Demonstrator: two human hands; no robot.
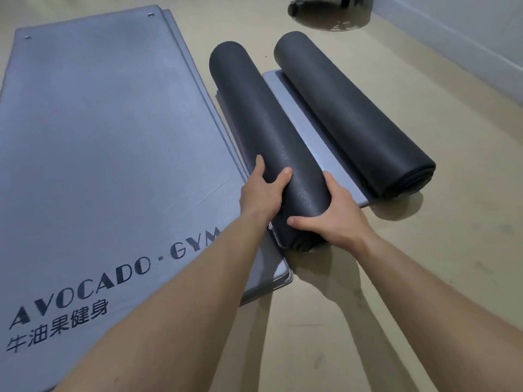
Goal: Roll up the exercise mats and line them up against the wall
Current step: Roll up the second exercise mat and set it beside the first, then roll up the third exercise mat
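Flat grey mat (93,142): one line printed in dark capital letters near its close end, reading "AVOCADO · GYM". Directly beneath it is a second, smaller line in dark Chinese characters, reading "牛油果健身". Both lines run slanted, rising toward the right.

Both clasping: left grip (264,189), right grip (334,215) curled round rolled mat (263,114).

Beige floor (396,278), white wall (486,15) with skirting (467,38) at right, dark round base (328,19) at top
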